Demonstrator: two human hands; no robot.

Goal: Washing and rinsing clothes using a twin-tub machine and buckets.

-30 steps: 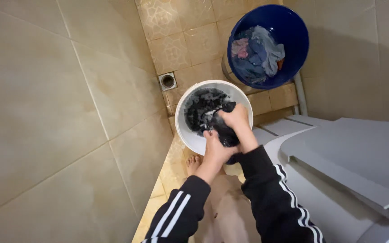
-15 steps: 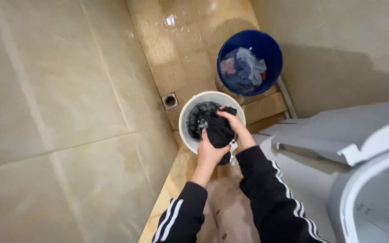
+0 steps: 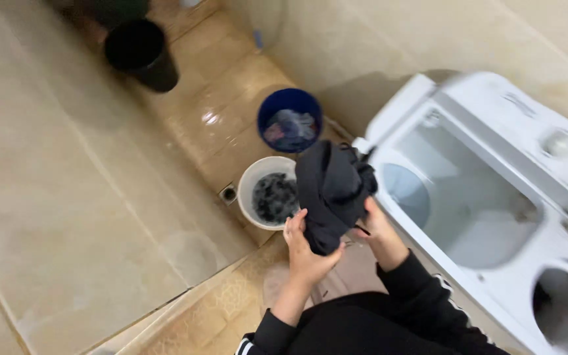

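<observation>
Black, wet-looking cloth (image 3: 332, 190) is shown lifted clear of the white bucket (image 3: 250, 186), where it was gripped low a second ago; it is now held bunched beside the open washing machine (image 3: 488, 197). The left hand (image 3: 307, 253) is closed on its lower end, the right hand (image 3: 379, 231) on its side. More dark laundry remains in the bucket; a blue bucket (image 3: 290, 105) stands behind.

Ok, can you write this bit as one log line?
left hand: grips dark garment | right hand: grips it | garment: lifted, beside open washing machine
</observation>
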